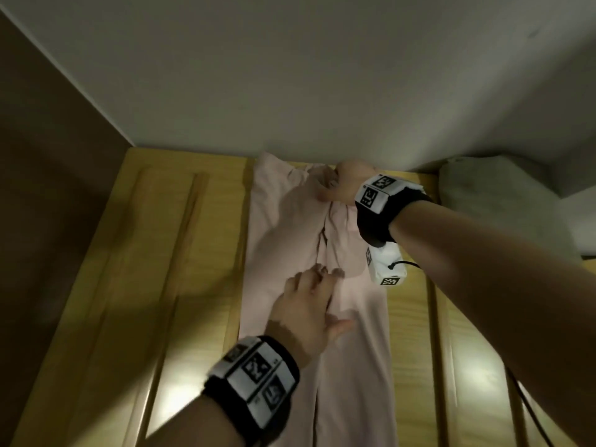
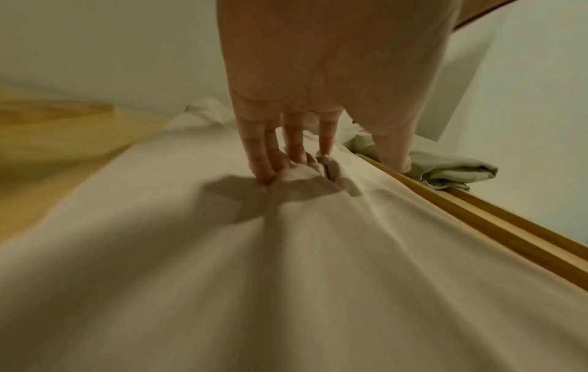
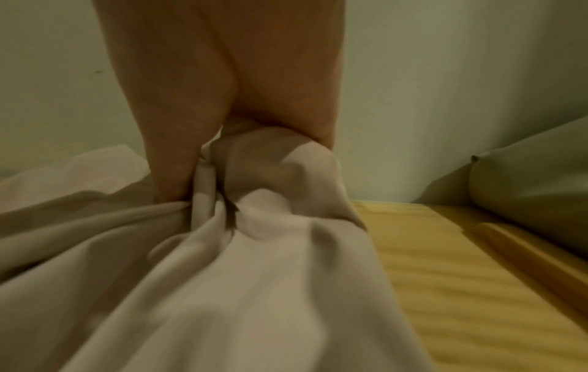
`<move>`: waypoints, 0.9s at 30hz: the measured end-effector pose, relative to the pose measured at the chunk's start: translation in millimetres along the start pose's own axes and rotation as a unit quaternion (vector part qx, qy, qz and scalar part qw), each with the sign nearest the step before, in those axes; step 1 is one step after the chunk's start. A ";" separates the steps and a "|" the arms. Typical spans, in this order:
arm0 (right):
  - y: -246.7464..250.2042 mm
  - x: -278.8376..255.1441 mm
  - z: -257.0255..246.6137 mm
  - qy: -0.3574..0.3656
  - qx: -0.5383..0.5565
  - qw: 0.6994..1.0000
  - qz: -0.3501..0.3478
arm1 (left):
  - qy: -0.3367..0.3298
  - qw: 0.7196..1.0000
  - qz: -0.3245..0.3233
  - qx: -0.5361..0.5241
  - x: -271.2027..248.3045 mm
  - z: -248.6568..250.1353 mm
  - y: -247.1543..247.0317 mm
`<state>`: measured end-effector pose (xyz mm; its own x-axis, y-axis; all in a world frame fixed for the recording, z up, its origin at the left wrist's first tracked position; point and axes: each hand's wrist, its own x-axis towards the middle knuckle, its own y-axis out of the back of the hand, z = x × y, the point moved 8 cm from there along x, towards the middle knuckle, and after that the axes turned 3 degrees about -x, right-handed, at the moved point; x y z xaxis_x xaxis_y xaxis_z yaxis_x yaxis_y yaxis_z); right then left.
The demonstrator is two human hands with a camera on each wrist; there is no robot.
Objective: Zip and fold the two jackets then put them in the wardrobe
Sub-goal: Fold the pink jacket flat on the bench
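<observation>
A pale pink jacket point(image 1: 280, 227) lies stretched lengthwise on a light wooden panelled surface point(image 1: 161, 253). My right hand point(image 1: 337, 188) is at the jacket's far end by the white wall and grips a bunch of its fabric; the right wrist view shows the cloth point(image 3: 222, 289) gathered between thumb and fingers point(image 3: 171, 156). My left hand point(image 1: 317, 285) rests on the jacket's middle, beside the front opening. Its straight fingers point(image 2: 264, 161) press the fabric point(image 2: 286, 264) down and crease it slightly. The zip itself is not discernible.
A grey-green bundle of cloth point(image 1: 483, 188) sits against the wall to the right of the jacket, also seen as a folded pile point(image 2: 445, 173). A brown wall point(image 1: 48, 188) borders the left. Raised wooden strips point(image 1: 190, 221) run along the surface.
</observation>
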<state>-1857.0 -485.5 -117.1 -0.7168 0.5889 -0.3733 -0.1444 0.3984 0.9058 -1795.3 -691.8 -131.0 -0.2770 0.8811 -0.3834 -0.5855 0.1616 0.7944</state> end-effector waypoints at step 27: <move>19.7 -21.7 -1.3 0.043 0.016 0.998 0.052 | 0.141 0.967 0.131 -0.165 -8.8 -10.5 9.0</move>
<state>-1845.2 -491.3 -91.0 -0.7824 0.5665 -0.2586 -0.0456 0.3621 0.9310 -1806.1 -702.8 -125.4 -0.6187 0.7085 -0.3394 -0.6653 -0.2427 0.7061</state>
